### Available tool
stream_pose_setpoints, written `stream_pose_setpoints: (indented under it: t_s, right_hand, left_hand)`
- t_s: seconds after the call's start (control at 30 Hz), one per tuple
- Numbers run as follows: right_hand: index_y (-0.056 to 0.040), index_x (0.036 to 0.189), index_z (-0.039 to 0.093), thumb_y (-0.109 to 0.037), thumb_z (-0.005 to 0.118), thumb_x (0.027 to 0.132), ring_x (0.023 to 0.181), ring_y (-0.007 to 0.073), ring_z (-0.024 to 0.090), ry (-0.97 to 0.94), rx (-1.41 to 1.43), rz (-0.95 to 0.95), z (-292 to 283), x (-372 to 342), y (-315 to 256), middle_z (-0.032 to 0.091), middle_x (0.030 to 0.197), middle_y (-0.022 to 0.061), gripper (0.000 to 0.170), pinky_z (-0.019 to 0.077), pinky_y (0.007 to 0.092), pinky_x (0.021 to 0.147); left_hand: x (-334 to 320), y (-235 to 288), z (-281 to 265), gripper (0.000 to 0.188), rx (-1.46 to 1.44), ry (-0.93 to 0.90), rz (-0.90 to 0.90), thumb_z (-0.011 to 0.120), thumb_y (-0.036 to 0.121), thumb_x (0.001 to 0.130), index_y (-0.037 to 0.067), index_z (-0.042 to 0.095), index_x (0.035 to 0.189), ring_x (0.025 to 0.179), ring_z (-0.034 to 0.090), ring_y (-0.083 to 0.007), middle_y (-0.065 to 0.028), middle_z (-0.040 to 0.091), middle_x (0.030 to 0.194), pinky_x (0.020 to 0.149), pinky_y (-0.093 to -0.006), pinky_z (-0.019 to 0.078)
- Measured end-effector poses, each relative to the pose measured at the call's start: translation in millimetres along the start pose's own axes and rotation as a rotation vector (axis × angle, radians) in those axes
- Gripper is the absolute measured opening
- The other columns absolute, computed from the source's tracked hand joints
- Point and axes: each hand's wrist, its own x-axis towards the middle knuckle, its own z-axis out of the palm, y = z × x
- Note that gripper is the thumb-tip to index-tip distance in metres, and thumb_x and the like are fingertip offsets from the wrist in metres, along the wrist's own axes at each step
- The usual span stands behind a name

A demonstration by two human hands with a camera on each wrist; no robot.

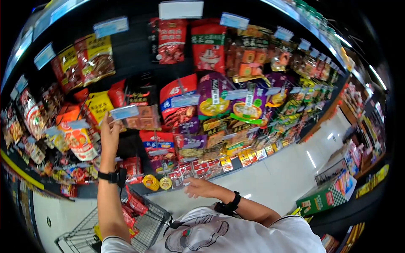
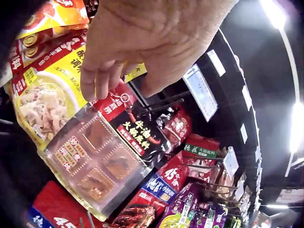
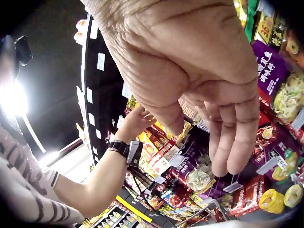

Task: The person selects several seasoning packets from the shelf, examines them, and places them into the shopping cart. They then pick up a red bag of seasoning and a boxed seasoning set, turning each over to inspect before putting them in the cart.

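Observation:
My left hand reaches up to the shelf beside a price tag. In the left wrist view its bent fingers hang at the upper edge of a hotpot base pack, black on top with a clear window over several brown blocks. Right behind those fingers is a yellow seasoning bag with a picture of a bowl of meat. The thumb stands apart from the fingers, with no item between them. My right hand, loosely bent and holding nothing, hovers in front of the lower shelf near yellow round tubs.
A wire shopping cart holding red packets stands below my left arm. Purple bags and red bags hang on hooks along the rack. A green box stands across the aisle floor.

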Motion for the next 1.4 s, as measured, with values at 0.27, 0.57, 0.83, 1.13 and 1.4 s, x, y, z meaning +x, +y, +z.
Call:
stream_pose_setpoints:
  t_s: [0.27,0.57,0.83,1.13,1.4]
  right_hand:
    - [-0.0021,0.144,0.039,-0.041,0.055,0.099,0.093,0.0200,0.065,0.059,0.027,0.000,-9.7,-12.7,6.1,0.063,0.110,0.0123,0.062,0.0541,0.0326,0.074]
    - [0.0003,0.144,0.038,-0.042,0.051,0.099,0.091,0.0212,0.066,0.105,0.012,-0.002,-29.8,-27.1,16.4,0.062,0.111,0.0113,0.063,0.0544,0.0332,0.072]
    - [-0.0036,0.128,0.051,-0.037,0.055,0.098,0.076,0.0168,0.066,0.100,0.038,-0.113,-60.5,-22.9,39.2,0.066,0.101,0.0098,0.045,0.0538,0.0313,0.059]
    - [-0.0042,0.119,0.058,-0.037,0.057,0.096,0.078,0.0172,0.068,0.074,0.098,-0.142,-124.6,-64.4,53.4,0.067,0.101,0.0081,0.040,0.0544,0.0327,0.062]
    - [-0.0013,0.134,0.048,-0.040,0.054,0.098,0.093,0.0204,0.066,0.151,0.104,-0.079,-193.2,-123.5,77.8,0.064,0.112,0.0123,0.054,0.0549,0.0340,0.074]
  left_hand:
    - [-5.2,10.9,12.4,0.055,0.118,-0.097,-0.034,0.053,0.017,0.100,-0.009,0.033,0.144,0.095,0.058,-0.0162,-0.0098,0.060,0.111,0.086,-0.0280,0.0476]
    - [-30.4,17.6,27.3,0.048,0.007,-0.013,-0.004,0.057,0.021,0.100,-0.003,0.041,0.139,0.108,0.059,-0.0204,-0.0142,0.058,0.123,0.093,-0.0318,0.0459]
    - [-108.5,64.8,45.5,0.059,0.100,0.048,-0.164,0.053,0.032,0.101,0.008,0.034,0.151,0.120,0.055,-0.0246,-0.0175,0.053,0.135,0.096,-0.0352,0.0444]
    - [-162.3,98.0,113.4,0.054,0.037,0.008,-0.334,0.050,0.030,0.102,0.005,0.036,0.148,0.123,0.054,-0.0257,-0.0192,0.051,0.139,0.098,-0.0360,0.0443]
    - [-174.1,127.7,213.6,0.066,0.039,-0.150,-0.328,0.052,0.041,0.101,0.005,0.031,0.151,0.127,0.054,-0.0286,-0.0206,0.049,0.142,0.101,-0.0398,0.0461]
